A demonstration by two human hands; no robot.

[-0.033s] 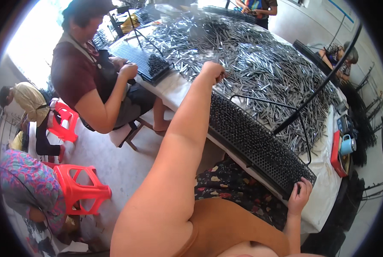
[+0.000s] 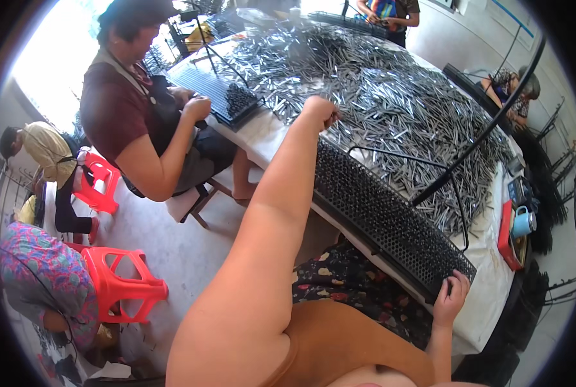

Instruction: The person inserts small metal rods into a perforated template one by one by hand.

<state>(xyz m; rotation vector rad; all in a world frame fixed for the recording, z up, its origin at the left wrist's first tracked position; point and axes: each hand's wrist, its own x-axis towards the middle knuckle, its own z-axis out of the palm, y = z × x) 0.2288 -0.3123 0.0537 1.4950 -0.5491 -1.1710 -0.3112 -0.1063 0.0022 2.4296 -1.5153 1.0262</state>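
My left hand [image 2: 323,114] is over the left end of a long black perforated tray [image 2: 378,206], beside a big heap of thin grey metal strips [image 2: 391,109]. Its fingers are curled closed, and what they hold, if anything, is hidden. The tray lies slantwise along the near table edge, many of its small round holes filled with dark pieces. At the tray's near right corner my right hand [image 2: 452,298] grips the rim, fingertips bent over the top. A bent black wire frame [image 2: 401,157] stands over the tray and the strips.
On the left, a co-worker [image 2: 130,103] sits at another perforated tray [image 2: 210,93]. More people work at the far side. A red tray [image 2: 508,242] and a light blue mug [image 2: 523,220] stand at the table's right edge. Red stools [image 2: 123,284] occupy the floor at left.
The whole view has shifted very slightly. Both of my hands stay at the same places on the tray, with no visible change of grip.
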